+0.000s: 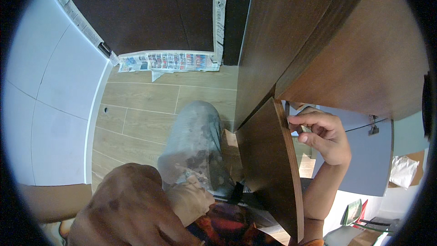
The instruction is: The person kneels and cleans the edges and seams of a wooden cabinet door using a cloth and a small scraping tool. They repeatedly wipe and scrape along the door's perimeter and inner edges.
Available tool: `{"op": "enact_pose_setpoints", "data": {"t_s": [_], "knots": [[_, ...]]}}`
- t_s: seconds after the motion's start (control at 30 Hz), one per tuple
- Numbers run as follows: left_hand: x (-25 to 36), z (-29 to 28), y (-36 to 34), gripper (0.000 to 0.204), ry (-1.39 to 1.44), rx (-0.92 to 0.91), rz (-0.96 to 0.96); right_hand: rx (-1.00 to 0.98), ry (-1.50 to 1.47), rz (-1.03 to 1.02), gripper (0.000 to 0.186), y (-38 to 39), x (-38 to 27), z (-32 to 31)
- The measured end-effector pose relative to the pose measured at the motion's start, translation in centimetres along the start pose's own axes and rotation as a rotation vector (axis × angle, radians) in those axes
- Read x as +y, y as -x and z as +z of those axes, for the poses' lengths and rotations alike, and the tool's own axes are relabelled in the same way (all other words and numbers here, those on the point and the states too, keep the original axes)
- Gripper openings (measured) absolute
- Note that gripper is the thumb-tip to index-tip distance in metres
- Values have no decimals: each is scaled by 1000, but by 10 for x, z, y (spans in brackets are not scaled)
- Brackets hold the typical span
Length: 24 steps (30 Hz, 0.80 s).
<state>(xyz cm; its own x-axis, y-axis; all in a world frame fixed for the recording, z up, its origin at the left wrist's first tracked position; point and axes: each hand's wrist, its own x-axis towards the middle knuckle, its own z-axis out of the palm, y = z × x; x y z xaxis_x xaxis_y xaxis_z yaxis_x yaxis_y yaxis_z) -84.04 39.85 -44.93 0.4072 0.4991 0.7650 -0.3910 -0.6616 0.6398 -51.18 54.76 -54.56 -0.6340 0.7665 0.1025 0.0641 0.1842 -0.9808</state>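
Our right hand (321, 134) grips the brown wooden panel (271, 164) edge; left hand (129, 209) blurred, can't tell its grip.

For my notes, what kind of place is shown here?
Probably a room being fitted out or renovated: newspaper is taped along the dark panels, the right hand holds a loose wooden panel, over a wood-look floor.

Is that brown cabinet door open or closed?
Open. The cabinet door swings out edge-on from the cabinet, and the right hand grips its top edge.
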Motion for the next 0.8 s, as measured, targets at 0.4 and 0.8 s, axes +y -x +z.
{"op": "enact_pose_setpoints", "data": {"t_s": [0.4, 0.8], "knots": [[-100, -26, 19, 20, -171, 112, -453, -27, -24, 80, 57, -14, -18, 2], [-180, 1, 37, 52, -767, 388, -399, 124, 437, -317, 54, -15, -5, 18]]}}
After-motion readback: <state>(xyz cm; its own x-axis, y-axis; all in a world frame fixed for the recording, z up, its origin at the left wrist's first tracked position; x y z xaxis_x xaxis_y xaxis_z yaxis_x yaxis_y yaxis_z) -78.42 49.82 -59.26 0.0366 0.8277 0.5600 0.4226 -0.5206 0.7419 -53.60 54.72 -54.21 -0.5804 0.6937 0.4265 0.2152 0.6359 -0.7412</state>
